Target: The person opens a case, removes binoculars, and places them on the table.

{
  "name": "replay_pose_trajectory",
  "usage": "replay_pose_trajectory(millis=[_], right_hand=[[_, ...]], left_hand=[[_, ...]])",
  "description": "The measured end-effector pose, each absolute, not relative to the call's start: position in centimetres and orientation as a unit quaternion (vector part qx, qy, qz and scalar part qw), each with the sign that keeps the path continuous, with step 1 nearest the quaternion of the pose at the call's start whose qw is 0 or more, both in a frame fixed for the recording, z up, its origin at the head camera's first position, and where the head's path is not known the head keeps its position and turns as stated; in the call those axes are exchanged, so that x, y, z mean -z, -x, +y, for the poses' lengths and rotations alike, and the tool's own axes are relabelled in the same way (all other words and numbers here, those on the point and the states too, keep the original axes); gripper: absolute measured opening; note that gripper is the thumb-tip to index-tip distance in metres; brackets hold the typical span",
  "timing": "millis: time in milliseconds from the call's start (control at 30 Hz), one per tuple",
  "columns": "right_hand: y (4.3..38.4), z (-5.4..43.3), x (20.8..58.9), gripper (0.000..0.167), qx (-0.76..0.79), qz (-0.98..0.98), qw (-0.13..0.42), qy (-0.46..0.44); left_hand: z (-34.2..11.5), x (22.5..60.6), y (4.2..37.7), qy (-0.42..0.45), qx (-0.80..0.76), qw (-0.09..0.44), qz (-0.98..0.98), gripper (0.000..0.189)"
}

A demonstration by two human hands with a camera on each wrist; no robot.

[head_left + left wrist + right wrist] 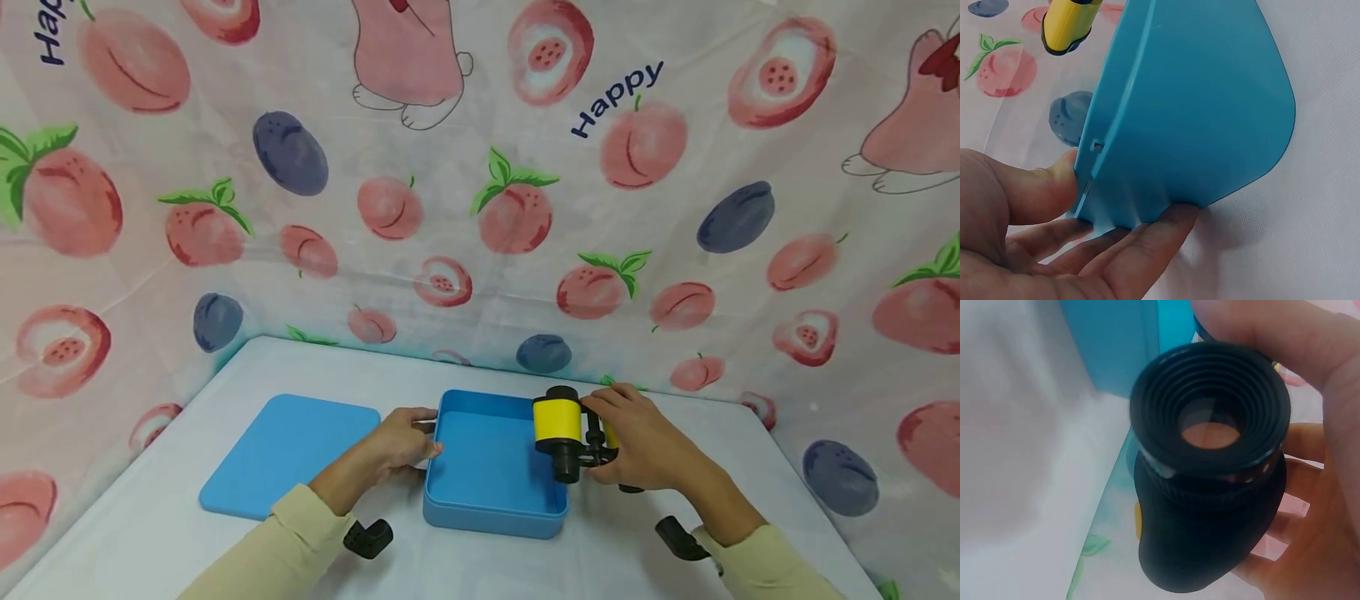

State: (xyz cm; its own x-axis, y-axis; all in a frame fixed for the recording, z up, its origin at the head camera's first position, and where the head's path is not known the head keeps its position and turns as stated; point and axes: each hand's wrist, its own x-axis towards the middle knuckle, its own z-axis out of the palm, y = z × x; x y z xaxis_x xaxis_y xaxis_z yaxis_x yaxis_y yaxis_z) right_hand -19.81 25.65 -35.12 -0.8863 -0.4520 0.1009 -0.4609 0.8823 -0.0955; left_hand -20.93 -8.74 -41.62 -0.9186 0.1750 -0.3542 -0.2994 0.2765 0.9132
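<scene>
A pair of yellow and black binoculars (557, 419) is in my right hand (645, 437), held over the right side of an open blue box (495, 518). In the right wrist view a black eyepiece (1210, 469) faces the camera, with the thumb and fingers curled around the far side of the barrel. My left hand (390, 446) holds the box's left wall. The left wrist view shows its thumb at the rim and its fingers against the outer side (1191, 106). The box's visible floor is bare, its right part hidden behind the binoculars.
A flat blue lid (292, 450) with rounded corners lies on the white table (600, 558), left of the box and partly behind the left hand. A fruit-patterned cloth (465, 333) hangs along the table's back and sides. Black wrist mounts (367, 539) show below both hands.
</scene>
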Motion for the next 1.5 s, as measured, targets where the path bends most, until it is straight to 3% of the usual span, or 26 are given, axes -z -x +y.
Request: replay_pose_trajectory(millis=[1500], right_hand=[[19.6, 28.8, 35.9, 0.093, -0.057, -0.975, 0.045, -0.211]], left_hand=[[-9.3, 42.0, 21.1, 0.038, -0.62, 0.198, 0.758, 0.066]])
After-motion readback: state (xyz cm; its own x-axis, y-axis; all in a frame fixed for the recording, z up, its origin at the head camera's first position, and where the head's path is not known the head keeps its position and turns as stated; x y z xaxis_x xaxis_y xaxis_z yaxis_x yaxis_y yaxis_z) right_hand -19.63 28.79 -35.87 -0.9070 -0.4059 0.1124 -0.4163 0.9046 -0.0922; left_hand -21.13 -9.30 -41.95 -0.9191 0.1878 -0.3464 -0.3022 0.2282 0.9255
